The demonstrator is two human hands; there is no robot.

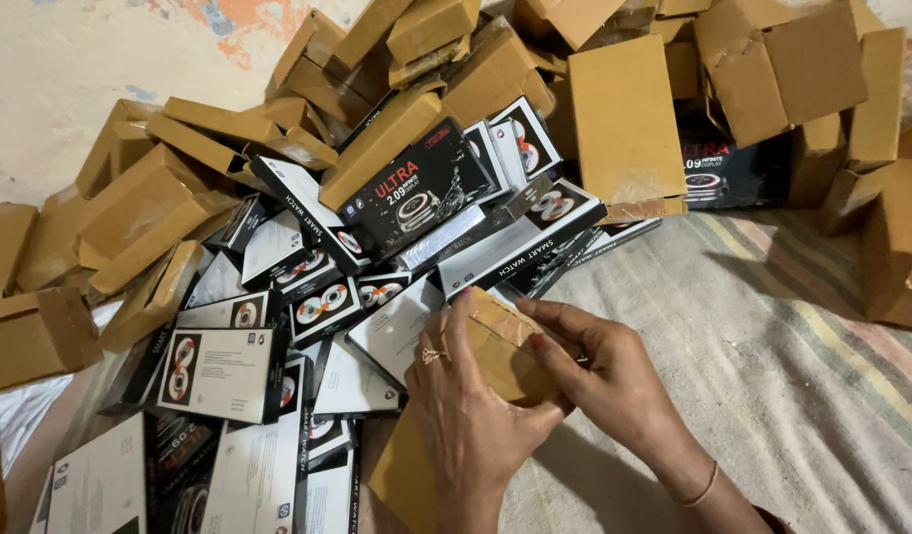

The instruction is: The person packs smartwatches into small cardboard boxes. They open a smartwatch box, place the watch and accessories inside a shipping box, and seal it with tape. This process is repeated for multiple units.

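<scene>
Both my hands hold one small brown cardboard box (pixel 498 338) low in the middle of the head view. My left hand (pixel 466 415) wraps its near side, fingers up along the box's left edge, a ring on one finger. My right hand (pixel 609 371) grips the box from the right, fingers curled over its top flap, a bangle at the wrist. The box looks partly open, one flap lifted. Just left of it lies a heap of black and white printed product boxes (pixel 322 307), flat and overlapping.
A big pile of plain brown cardboard boxes (pixel 624 119) fills the back and left. A larger black printed box (pixel 416 198) leans on the heap. A striped woven mat (pixel 773 356) covers the floor at right. A flat brown carton (pixel 402 475) lies under my left wrist.
</scene>
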